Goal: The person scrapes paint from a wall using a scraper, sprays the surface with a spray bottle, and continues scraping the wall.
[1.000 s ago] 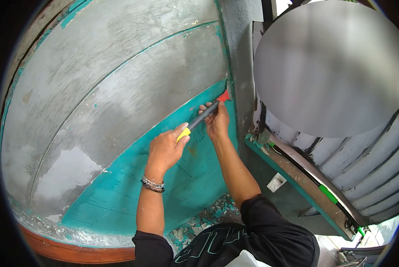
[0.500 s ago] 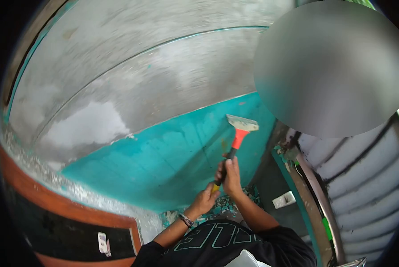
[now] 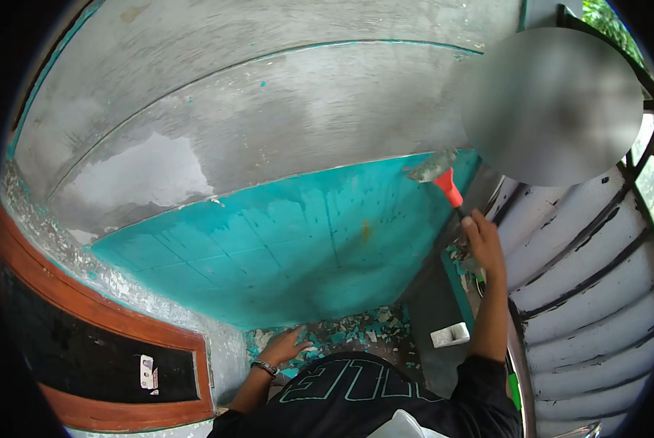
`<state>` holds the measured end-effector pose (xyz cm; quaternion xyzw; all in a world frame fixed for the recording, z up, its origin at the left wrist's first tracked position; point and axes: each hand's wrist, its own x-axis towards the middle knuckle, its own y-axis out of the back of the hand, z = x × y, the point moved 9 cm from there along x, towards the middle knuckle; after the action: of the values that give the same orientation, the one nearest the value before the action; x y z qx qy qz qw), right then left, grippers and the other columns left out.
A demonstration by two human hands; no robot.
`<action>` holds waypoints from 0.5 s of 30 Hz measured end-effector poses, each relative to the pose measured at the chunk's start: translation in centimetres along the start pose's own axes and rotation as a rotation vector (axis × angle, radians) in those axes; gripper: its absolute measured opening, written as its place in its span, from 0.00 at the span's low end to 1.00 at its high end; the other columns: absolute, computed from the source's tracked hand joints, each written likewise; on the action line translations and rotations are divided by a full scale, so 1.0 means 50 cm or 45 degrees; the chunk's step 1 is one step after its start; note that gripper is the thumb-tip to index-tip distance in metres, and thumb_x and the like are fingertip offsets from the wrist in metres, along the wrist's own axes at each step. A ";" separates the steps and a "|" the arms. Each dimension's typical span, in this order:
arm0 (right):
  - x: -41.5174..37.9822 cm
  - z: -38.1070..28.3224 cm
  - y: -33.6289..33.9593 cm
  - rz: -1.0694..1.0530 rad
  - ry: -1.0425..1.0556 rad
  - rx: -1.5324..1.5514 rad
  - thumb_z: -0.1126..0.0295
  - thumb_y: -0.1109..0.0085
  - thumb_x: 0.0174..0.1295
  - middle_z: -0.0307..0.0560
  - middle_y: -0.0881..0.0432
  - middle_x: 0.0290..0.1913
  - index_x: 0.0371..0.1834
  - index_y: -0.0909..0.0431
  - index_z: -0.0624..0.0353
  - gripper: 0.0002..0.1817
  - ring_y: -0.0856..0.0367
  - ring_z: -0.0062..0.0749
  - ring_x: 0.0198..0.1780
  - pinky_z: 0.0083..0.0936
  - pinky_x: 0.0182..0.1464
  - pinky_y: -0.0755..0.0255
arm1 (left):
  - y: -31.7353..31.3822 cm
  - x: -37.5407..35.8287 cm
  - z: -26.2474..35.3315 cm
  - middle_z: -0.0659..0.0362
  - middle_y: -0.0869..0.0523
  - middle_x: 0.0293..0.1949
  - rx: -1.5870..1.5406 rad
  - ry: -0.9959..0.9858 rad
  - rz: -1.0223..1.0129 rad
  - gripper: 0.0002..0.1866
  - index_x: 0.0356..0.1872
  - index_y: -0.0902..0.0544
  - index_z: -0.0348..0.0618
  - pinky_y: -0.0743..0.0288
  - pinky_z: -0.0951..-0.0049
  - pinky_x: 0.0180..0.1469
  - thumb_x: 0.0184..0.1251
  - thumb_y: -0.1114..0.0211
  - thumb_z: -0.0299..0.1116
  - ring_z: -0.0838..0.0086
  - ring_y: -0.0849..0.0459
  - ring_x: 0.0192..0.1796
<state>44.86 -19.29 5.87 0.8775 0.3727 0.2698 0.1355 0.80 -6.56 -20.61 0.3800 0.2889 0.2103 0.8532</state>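
A scraper (image 3: 447, 184) with a wide metal blade and a red and black handle is in my right hand (image 3: 483, 237), raised at the right side of the wall. Its blade lies at the upper right of the turquoise paint (image 3: 283, 241), near the border with the bare grey wall (image 3: 290, 109); whether it touches cannot be told. My left hand (image 3: 284, 345), with a bracelet at the wrist, is low down, its fingers apart and holding nothing. Below and around it are turquoise and pale paint chips (image 3: 356, 332) on the floor.
An orange-brown wooden frame with a dark panel (image 3: 108, 350) stands at the left. On the right are a white corrugated sheet (image 3: 597, 270) with dark bars and a small white box (image 3: 451, 335) on a dark ledge. A blurred oval hides the upper right.
My left hand has let go of the scraper's handle and dropped to the lower left. My right hand has carried the scraper up and to the right, turning its blade.
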 end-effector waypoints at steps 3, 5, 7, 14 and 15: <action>0.052 -0.046 0.029 -0.083 0.087 -0.228 0.57 0.47 0.69 0.43 0.36 0.19 0.30 0.33 0.64 0.20 0.36 0.23 0.24 0.28 0.27 0.39 | -0.039 -0.021 -0.089 0.43 0.18 0.53 -0.024 0.190 -0.063 0.33 0.65 0.29 0.42 0.26 0.57 0.56 0.65 0.38 0.52 0.50 0.19 0.55; 0.072 -0.046 0.020 -0.191 0.162 -0.314 0.55 0.47 0.69 0.44 0.37 0.19 0.29 0.33 0.64 0.21 0.36 0.23 0.23 0.28 0.27 0.40 | -0.069 -0.041 -0.126 0.42 0.18 0.54 -0.074 0.299 -0.084 0.32 0.64 0.28 0.41 0.26 0.56 0.57 0.65 0.39 0.52 0.49 0.19 0.56; 0.080 -0.018 0.012 -0.235 0.202 -0.277 0.55 0.48 0.70 0.43 0.37 0.19 0.29 0.32 0.64 0.21 0.36 0.23 0.23 0.28 0.27 0.40 | -0.095 -0.063 -0.152 0.43 0.17 0.52 -0.001 0.410 -0.095 0.31 0.63 0.27 0.40 0.26 0.57 0.56 0.65 0.39 0.50 0.50 0.19 0.55; -0.007 0.004 -0.117 -0.256 0.029 0.923 0.55 0.53 0.73 0.41 0.27 0.27 0.48 0.31 0.61 0.18 0.26 0.25 0.27 0.25 0.31 0.32 | -0.177 -0.056 -0.114 0.43 0.18 0.54 -0.352 0.261 0.106 0.28 0.61 0.25 0.41 0.26 0.59 0.55 0.67 0.39 0.49 0.51 0.19 0.55; -0.035 0.006 -0.171 -0.224 0.010 1.200 0.56 0.54 0.74 0.44 0.25 0.31 0.53 0.33 0.62 0.19 0.24 0.28 0.30 0.26 0.34 0.28 | -0.141 -0.041 -0.057 0.43 0.18 0.53 -0.431 0.226 0.181 0.31 0.64 0.28 0.40 0.26 0.58 0.56 0.68 0.41 0.51 0.51 0.19 0.56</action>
<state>39.03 -14.71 1.21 0.8076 0.5276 0.0622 -0.2562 -1.60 -10.61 -26.91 0.2306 0.2961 0.3483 0.8590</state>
